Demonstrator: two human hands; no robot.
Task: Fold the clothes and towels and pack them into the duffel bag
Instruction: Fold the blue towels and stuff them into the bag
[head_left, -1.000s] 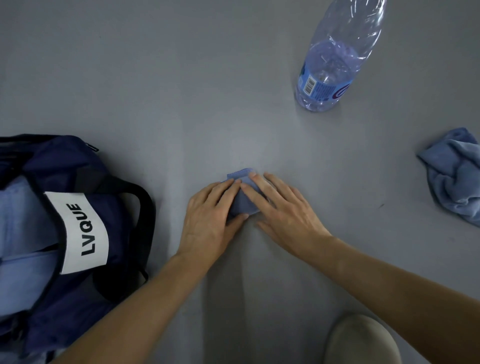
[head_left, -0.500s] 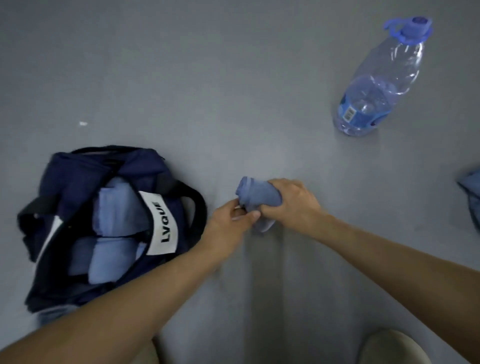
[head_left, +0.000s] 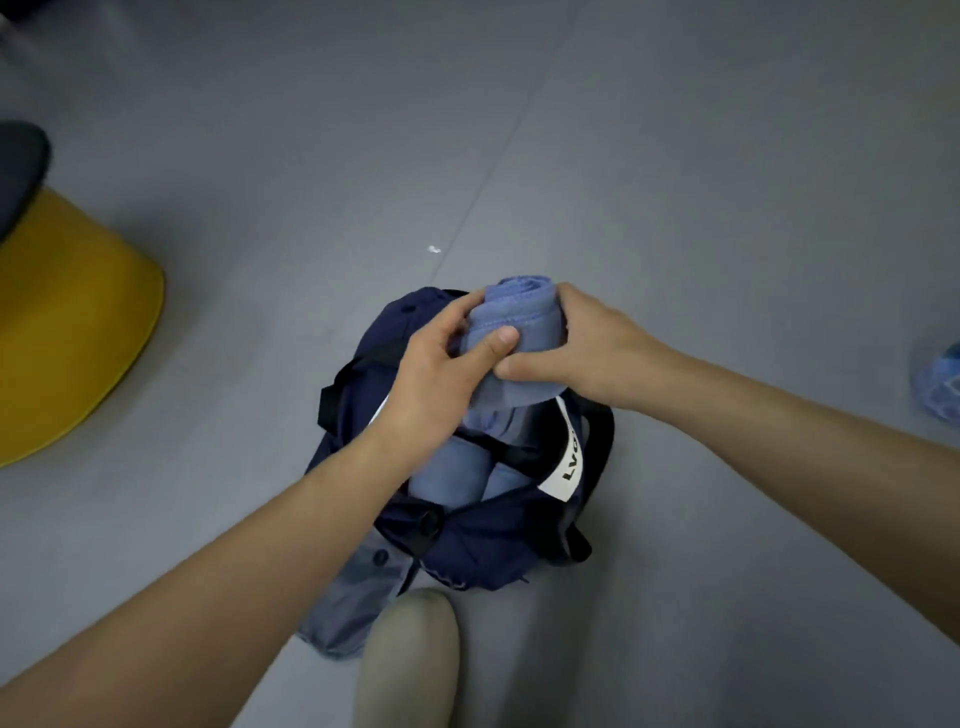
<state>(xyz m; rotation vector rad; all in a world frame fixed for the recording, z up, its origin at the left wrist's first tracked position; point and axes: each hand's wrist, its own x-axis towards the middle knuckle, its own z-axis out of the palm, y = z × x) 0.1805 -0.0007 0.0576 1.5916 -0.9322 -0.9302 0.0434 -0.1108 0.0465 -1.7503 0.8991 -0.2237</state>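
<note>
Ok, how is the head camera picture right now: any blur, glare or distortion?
Head view: dim, flat light, no glare, only soft shadows; the left hand, right hand and rolled towel over the bag are fairly sharp; the yellow object and the blue thing at the right edge are blurred; the wide lens stretches the forearms near the bottom corners.
</note>
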